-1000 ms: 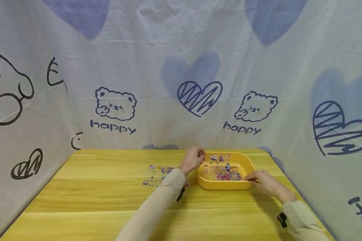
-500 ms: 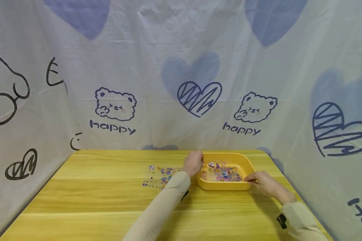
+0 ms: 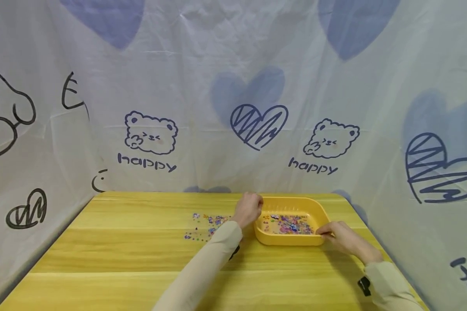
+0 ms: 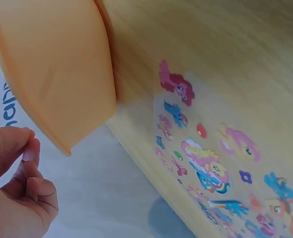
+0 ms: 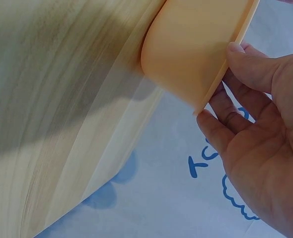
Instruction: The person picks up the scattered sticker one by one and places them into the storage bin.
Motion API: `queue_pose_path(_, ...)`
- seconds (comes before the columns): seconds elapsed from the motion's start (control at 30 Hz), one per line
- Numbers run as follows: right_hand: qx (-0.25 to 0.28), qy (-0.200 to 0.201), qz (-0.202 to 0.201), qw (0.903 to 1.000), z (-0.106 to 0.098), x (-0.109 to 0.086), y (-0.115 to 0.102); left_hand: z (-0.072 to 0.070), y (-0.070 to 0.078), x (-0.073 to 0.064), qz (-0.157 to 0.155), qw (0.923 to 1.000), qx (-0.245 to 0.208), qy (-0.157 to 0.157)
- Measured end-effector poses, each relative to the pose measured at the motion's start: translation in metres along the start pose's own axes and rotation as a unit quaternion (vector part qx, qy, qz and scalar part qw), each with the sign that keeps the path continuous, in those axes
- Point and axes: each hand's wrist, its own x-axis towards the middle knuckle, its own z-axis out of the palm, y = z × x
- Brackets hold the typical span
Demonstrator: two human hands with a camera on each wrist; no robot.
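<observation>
Yellow tray [image 3: 289, 240], stickers [image 3: 292, 225] inside | hands: right [image 3: 347, 237] grips rim | left [image 3: 248, 210] curled, hold unclear

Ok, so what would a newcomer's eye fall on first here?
Probably the bright yellow-orange plastic tray at the table's right, its floor scattered with small multicoloured pictures and its near right corner held by the bare right hand. Next, likely, the clear sheet of colourful cartoon-pony stickers lying left of it on the yellow wood-grain table. Behind stands whitish cloth with blue hearts.
</observation>
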Motion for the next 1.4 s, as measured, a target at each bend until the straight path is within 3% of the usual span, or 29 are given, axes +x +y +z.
queue_pose_path(0.2, 0.005, -0.005, 0.006, 1.0, -0.001, -0.001, 0.0, -0.004, 0.001, -0.007, -0.008, 0.9995, -0.03, 0.011)
queue_pose_path(0.4, -0.004, 0.003, 0.006, 1.0, -0.001, -0.002, 0.001, -0.009, 0.0, -0.018, -0.022, 0.9955, -0.092, 0.0)
queue_pose_path(0.57, -0.003, 0.001, 0.015, 0.9999, 0.0, -0.002, 0.0, -0.015, -0.008, -0.028, -0.04, 0.9871, -0.155, -0.001)
queue_pose_path(0.93, 0.004, -0.005, 0.02, 0.9998, 0.0, 0.002, 0.001, -0.034, -0.042, -0.044, -0.089, 0.966, -0.243, 0.002)
queue_pose_path(1.0, 0.005, -0.009, 0.019, 0.9998, 0.0, 0.003, 0.001, -0.039, -0.049, -0.046, -0.091, 0.9653, -0.245, 0.0)
queue_pose_path(1.23, 0.005, -0.01, 0.025, 0.9996, -0.002, 0.002, 0.001, -0.048, -0.072, -0.05, -0.089, 0.9767, -0.195, -0.014)
queue_pose_path(1.4, 0.003, -0.012, 0.029, 0.9995, -0.002, 0.002, 0.001, -0.051, -0.085, -0.054, -0.083, 0.9797, -0.18, -0.028)
